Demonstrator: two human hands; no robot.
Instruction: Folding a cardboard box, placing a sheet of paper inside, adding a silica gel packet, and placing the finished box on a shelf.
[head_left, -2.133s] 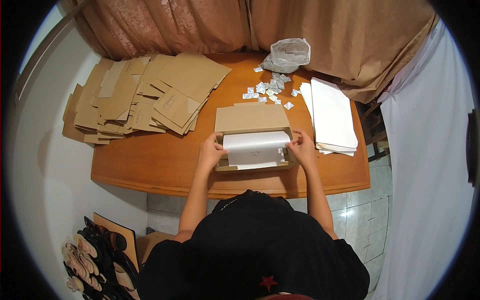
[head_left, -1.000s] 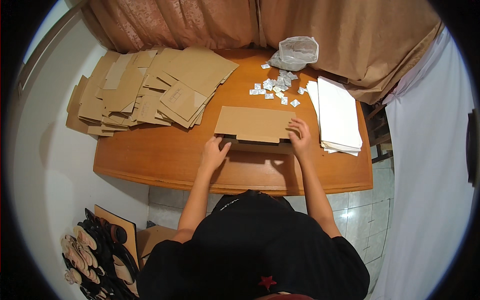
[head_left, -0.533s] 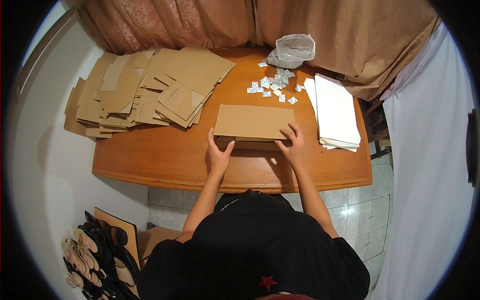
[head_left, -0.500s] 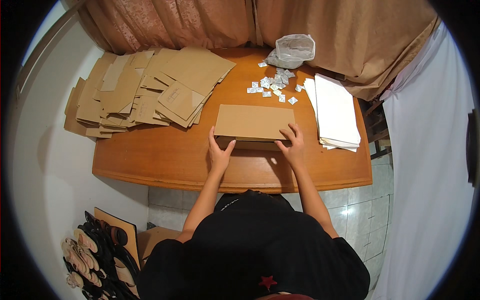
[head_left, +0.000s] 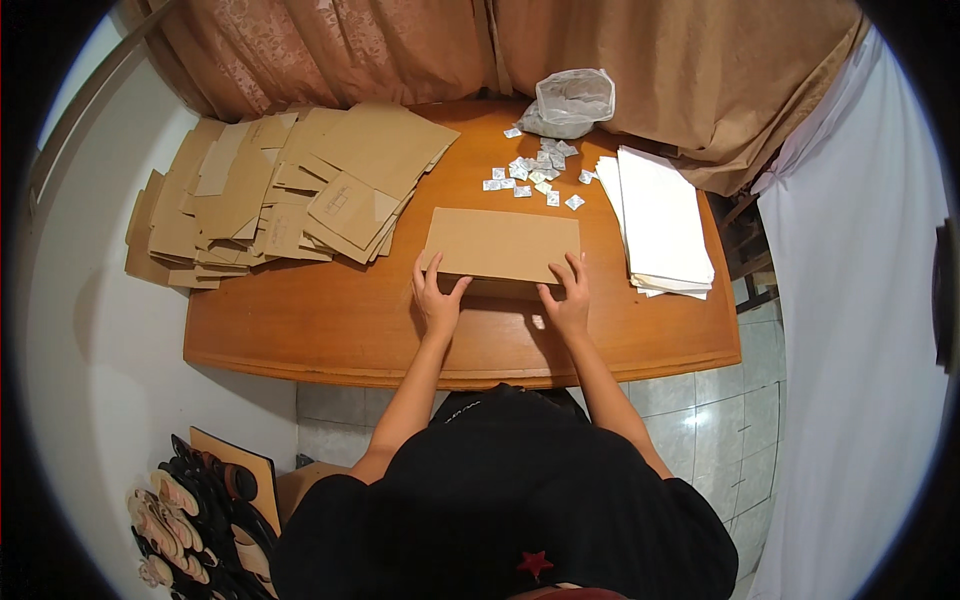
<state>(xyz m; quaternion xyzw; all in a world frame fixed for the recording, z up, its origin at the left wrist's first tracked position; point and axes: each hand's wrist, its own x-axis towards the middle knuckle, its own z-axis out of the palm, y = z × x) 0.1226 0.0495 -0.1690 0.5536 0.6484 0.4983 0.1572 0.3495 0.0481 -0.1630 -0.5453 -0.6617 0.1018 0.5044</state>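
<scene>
A plain brown cardboard box [head_left: 503, 243] sits on the wooden table in front of me, its flat top down along the near edge. My left hand [head_left: 436, 298] grips the near left corner, with fingers along the side and thumb at the front. At the near right corner, my right hand [head_left: 570, 297] holds the box the same way, fingertips on the top edge and thumb against the front. The front face lies mostly in shadow.
Flattened cardboard boxes [head_left: 285, 190] are piled at the table's left. Small white packets [head_left: 545, 165] lie scattered beyond the box, beside an open clear plastic bag [head_left: 568, 105]. A stack of white paper [head_left: 665, 225] lies at the right. Shoes [head_left: 190, 520] stand at lower left.
The dark gap below the near edge of the box's top has closed. My right hand has moved slightly inward and down along the corner. The whole view has shifted a little.
</scene>
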